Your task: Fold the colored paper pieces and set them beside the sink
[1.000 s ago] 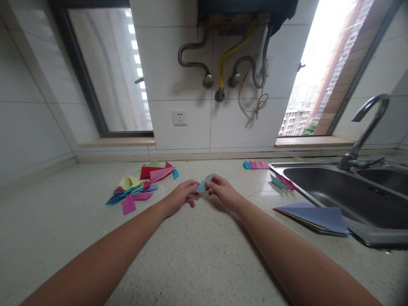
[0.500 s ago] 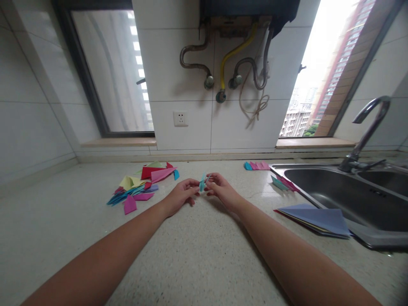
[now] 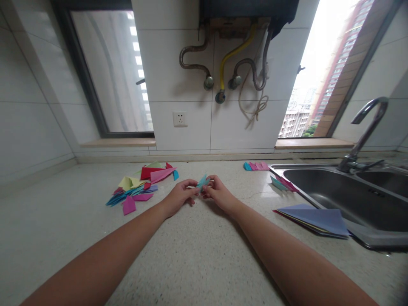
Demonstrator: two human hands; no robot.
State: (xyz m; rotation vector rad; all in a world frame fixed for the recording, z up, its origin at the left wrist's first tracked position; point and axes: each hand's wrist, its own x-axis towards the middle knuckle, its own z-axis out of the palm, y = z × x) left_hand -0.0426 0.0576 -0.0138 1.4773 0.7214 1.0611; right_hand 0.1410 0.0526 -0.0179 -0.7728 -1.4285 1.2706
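Between my two hands, just above the middle of the counter, is a small light-blue folded paper [image 3: 202, 182]. My left hand [image 3: 183, 196] pinches its left side between thumb and fingers. On the right side, my right hand [image 3: 218, 191] grips the same piece with thumb and bent fingers. Fingertips cover part of the paper, so its full shape is hidden. Left of my hands lies a loose pile of folded papers [image 3: 130, 183] in yellow, red, pink and blue.
A row of small pink and blue folded papers [image 3: 256, 166] lies near the wall. Pink and teal folded pieces [image 3: 282, 183] and a stack of larger folded papers [image 3: 314, 216] rest beside the steel sink [image 3: 314, 168]. The faucet [image 3: 363, 140] rises behind the sink.
The light-blue folded paper has turned, from a narrow edge-on look to a broader face. My right hand has shifted slightly with it; both hands stay in the same place.
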